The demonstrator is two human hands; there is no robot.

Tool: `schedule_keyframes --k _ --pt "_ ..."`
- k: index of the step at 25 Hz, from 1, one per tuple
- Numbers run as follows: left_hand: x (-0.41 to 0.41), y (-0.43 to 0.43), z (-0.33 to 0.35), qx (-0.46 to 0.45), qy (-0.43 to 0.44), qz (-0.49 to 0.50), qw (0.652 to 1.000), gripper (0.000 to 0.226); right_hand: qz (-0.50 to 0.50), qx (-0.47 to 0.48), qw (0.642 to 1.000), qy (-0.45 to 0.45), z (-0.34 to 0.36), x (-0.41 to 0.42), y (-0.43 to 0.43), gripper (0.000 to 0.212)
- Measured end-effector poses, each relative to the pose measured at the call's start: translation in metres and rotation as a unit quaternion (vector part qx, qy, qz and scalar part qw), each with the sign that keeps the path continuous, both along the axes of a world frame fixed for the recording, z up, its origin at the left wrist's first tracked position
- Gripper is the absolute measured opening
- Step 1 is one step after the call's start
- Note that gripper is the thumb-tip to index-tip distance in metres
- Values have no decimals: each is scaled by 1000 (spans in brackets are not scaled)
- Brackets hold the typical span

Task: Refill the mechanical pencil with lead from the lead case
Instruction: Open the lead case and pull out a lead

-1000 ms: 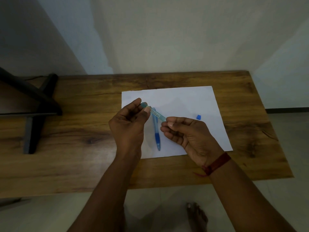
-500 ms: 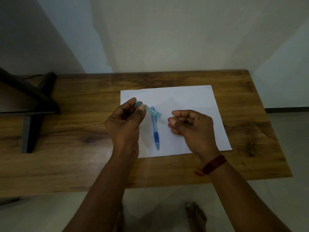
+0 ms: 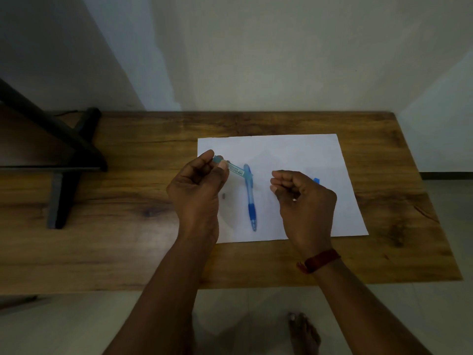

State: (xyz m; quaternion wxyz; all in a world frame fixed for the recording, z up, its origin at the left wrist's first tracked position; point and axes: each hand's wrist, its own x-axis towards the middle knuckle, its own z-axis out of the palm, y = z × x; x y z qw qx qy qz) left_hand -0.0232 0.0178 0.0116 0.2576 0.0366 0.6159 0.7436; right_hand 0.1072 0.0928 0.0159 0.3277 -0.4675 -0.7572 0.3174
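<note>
My left hand [image 3: 197,190] pinches the left end of the teal lead case [image 3: 236,170] between thumb and fingers, holding it tilted above the white paper [image 3: 286,152]. The blue mechanical pencil [image 3: 250,201] lies on the paper between my hands, tip toward me. My right hand [image 3: 304,201] hovers to the right of the pencil with its fingers curled in. A small pale piece [image 3: 294,200] shows between them, too small to identify. A small blue cap [image 3: 316,180] lies on the paper behind my right hand. A tiny dark piece [image 3: 224,195] lies by my left hand.
The paper lies on a wooden table [image 3: 128,226] against a pale wall. A black stand [image 3: 69,155] occupies the table's left side. The near table edge runs under my forearms, with a bare foot [image 3: 303,331] on the floor below.
My right hand has drawn away from the right end of the lead case and moved right. My left hand has shifted slightly left with the case. The pencil has not moved.
</note>
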Motion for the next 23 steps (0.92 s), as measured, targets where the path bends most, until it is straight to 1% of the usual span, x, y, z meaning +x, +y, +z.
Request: schedule_keyframes --k 2,5,8,14,17,23 --pt "0 -1 0 2 -4 0 1000 24 -5 17 1000 -9 -1 -3 -3 26" --pt "-1 -1 0 5 -5 -2 1000 26 -16 50 997 -48 -1 -10 -8 27" --pt "-1 -1 -1 7 -5 0 1000 24 -20 93 992 -79 -3 -13 -13 23" --pt "-3 -3 -2 6 -13 3 1000 24 -41 136 980 -138 -9 -12 -17 23" --pt "-4 -4 -2 10 -10 3 1000 25 -68 134 976 -156 -11 -15 -18 25" --pt "-3 -4 -2 16 -11 -1 1000 26 -80 96 982 -142 -14 -16 -19 30"
